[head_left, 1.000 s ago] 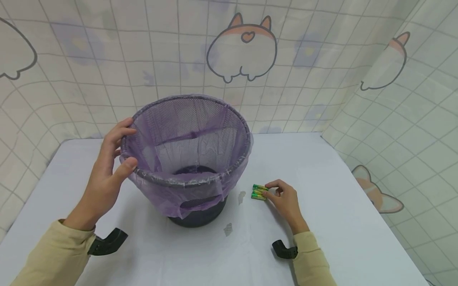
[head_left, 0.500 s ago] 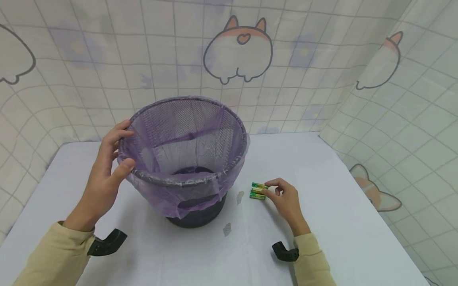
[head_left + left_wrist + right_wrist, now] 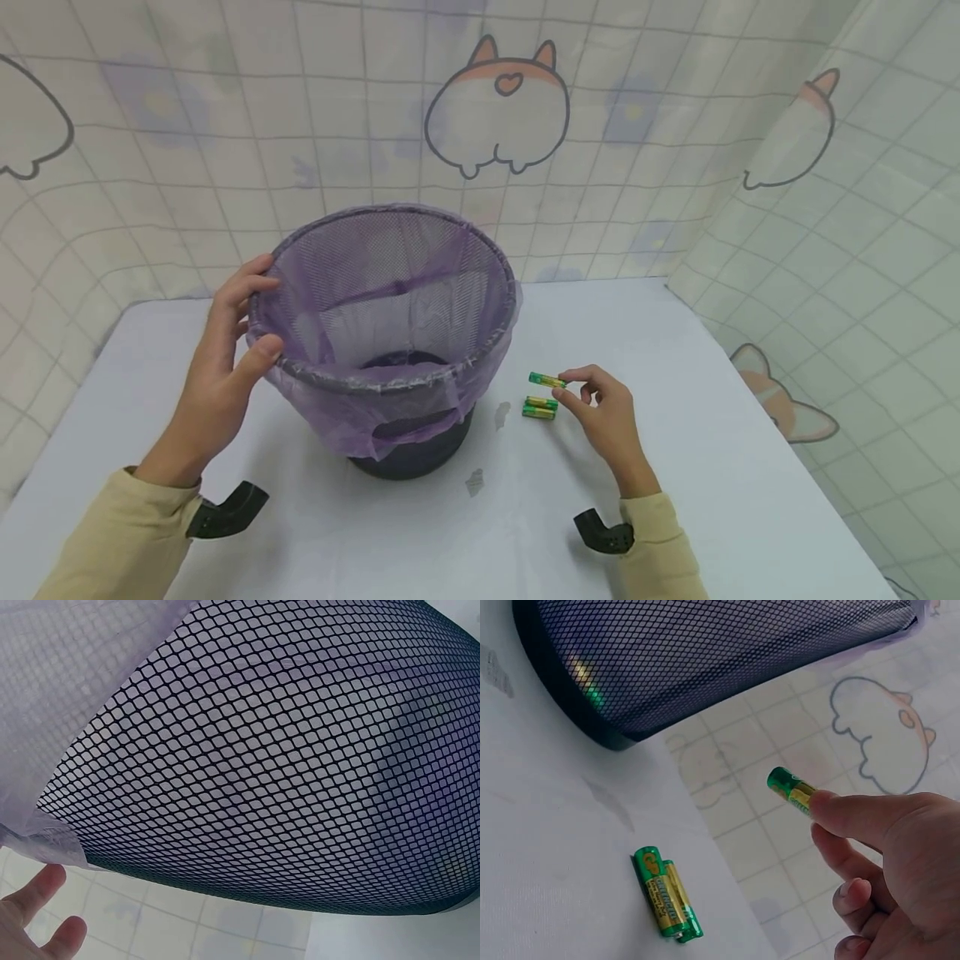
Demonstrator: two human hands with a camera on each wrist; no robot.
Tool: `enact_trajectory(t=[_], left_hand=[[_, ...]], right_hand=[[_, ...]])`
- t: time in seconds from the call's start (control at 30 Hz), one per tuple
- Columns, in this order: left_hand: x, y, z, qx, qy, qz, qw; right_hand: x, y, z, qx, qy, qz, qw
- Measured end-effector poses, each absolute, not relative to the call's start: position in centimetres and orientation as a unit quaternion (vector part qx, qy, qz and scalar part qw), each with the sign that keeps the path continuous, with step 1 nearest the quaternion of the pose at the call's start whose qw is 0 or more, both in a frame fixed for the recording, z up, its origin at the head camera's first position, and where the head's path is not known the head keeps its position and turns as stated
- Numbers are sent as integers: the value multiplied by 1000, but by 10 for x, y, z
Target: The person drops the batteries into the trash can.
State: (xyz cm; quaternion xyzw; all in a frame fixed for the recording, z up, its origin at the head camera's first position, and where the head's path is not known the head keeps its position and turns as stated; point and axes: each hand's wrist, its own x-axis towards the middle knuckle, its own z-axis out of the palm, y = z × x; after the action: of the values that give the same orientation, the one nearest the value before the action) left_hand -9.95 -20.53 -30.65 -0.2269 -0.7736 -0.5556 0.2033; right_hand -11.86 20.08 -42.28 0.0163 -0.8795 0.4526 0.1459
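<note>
A black mesh wastebasket [image 3: 408, 450] lined with a thin purple bag [image 3: 420, 308] stands on the white table. My left hand [image 3: 217, 367] grips its rim at the left, thumb in front and fingers farther back; only some of its fingertips [image 3: 67, 937] show in the left wrist view. Between thumb and fingertips my right hand [image 3: 603, 412] pinches a green and gold battery [image 3: 547, 380], held above the table right of the basket. Two similar batteries [image 3: 664, 896] lie side by side on the table below it. Through the mesh near the base, a green and yellow patch [image 3: 585, 681] shows.
Grey worn patches [image 3: 475, 482] mark the white tabletop [image 3: 420, 542] in front and to the right of the basket. Behind the table and along its right side hangs a gridded curtain [image 3: 675, 92] with cartoon animal prints.
My right hand has picked one battery up from the group of three and raised it off the table. The left hand keeps its grip on the wastebasket rim.
</note>
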Motion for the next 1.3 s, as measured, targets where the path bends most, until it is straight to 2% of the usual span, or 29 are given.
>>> enact_trajectory(t=[0.27,0.77,1.3], left_hand=[[-99,-205,-307,-227,-776,-552,203],[-100,-204,-307,-223,-772,-559,206],[-100,-205,-308,-210,-774,-562,202]], right_hand=[[-113,199,-407,37,-865,466,185],[-96,187,-362,0,-825,509,246],[-83,179,-327,83,-777,551,293]])
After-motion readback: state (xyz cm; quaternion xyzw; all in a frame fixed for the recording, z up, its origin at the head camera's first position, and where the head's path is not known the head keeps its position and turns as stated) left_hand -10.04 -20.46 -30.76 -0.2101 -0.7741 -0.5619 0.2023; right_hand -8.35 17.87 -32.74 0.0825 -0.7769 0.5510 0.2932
